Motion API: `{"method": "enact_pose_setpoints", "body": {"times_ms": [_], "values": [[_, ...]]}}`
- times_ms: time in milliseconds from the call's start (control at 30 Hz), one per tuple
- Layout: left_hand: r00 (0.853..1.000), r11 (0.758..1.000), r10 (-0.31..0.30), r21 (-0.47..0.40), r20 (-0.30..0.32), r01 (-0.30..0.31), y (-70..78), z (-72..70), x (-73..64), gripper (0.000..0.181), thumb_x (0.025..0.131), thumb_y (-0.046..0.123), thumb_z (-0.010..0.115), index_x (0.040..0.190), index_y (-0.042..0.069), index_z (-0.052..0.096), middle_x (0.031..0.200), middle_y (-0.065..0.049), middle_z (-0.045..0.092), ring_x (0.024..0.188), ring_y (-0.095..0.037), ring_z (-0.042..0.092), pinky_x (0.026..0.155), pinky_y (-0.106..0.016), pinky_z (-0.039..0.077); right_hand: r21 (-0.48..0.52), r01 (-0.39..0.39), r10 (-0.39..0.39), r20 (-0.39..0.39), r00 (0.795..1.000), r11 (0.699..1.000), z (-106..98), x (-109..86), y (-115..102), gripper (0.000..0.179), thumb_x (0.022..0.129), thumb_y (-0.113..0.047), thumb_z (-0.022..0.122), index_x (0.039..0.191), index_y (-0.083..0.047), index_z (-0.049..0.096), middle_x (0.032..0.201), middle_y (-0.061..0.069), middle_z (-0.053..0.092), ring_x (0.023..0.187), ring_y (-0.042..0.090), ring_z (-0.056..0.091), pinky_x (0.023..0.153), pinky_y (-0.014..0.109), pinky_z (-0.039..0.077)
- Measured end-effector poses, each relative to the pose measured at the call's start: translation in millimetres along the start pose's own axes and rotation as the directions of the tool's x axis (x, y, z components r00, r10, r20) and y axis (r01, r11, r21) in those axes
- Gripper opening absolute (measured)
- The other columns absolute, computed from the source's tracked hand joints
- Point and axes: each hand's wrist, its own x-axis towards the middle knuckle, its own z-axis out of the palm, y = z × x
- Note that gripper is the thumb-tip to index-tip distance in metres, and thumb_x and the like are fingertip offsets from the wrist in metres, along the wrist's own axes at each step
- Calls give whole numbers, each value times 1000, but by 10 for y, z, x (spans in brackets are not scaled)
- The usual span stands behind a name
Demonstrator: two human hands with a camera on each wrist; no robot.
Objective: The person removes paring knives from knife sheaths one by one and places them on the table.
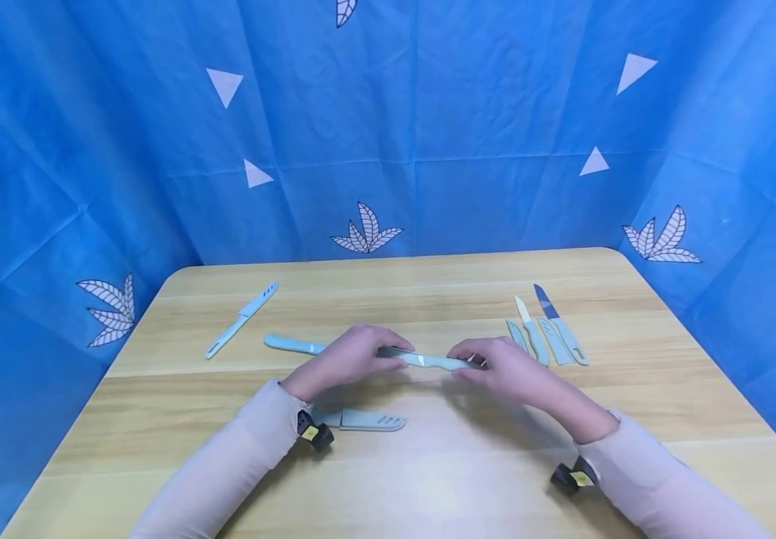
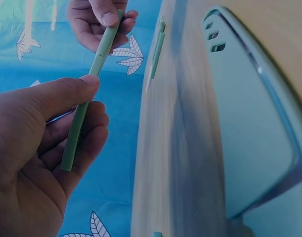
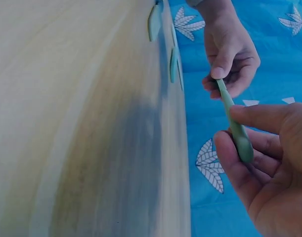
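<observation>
Head view shows me a slim, light green knife in a matching plastic-looking sheath (image 1: 438, 362), raised level above the pale wood-grain counter (image 1: 428, 479). On my left hand (image 1: 356, 356) the grip is closed to the sheath's thickness, thumb and fingers pinching the sheathed end; on my right hand (image 1: 499, 365) it is just as narrow, thumb and fingertips pinching the handle end.

Beyond my left wrist, a light blue handle (image 1: 292, 344) pokes out, its far part hidden behind the hand. A light blue sheathed knife (image 1: 241, 320) lies slantwise farther back, and a grey-green sheathed knife (image 1: 373, 421) sits partly behind my left sleeve. Past my right hand, I see a pale-bladed knife (image 1: 532, 333) and a dark-bladed knife (image 1: 562, 326), both bare, with two pale green sheaths (image 1: 554, 342) beside them.
</observation>
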Motion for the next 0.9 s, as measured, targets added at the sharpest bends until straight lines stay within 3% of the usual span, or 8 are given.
{"method": "enact_pose_setpoints", "body": {"times_ms": [167,367,633,900], "values": [[1000,1000,17,-1,-4,-17,-9,-22,-8,26,91,28,71,116,20,73,114,6,70,106,-9,63,93,-29,53,167,-51,36,87,995,985,-9,47,59,21,92,-22,70,111,-13,70,90,-4,70,74,10,64,63,28,57],[998,998,53,15,18,-54,-23,-45,2,26,92,27,71,116,19,73,113,5,71,104,-8,64,90,-26,53,401,-163,64,250,966,901,-6,110,131,29,96,-28,64,116,-8,67,86,16,67,72,22,64,69,43,59],[997,997,78,11,16,-79,-34,-65,0,25,91,26,72,115,19,73,111,6,71,102,-7,64,90,-25,53,521,-221,38,339,940,824,42,186,146,34,99,-27,60,122,-2,65,97,21,67,79,27,66,74,39,60],[995,995,102,4,4,-102,-54,-54,-13,24,90,23,73,113,18,73,109,6,71,99,-7,64,87,-23,53,613,-286,1,422,907,736,83,236,90,34,102,-19,54,123,6,61,104,29,65,78,22,64,72,35,60]]}}
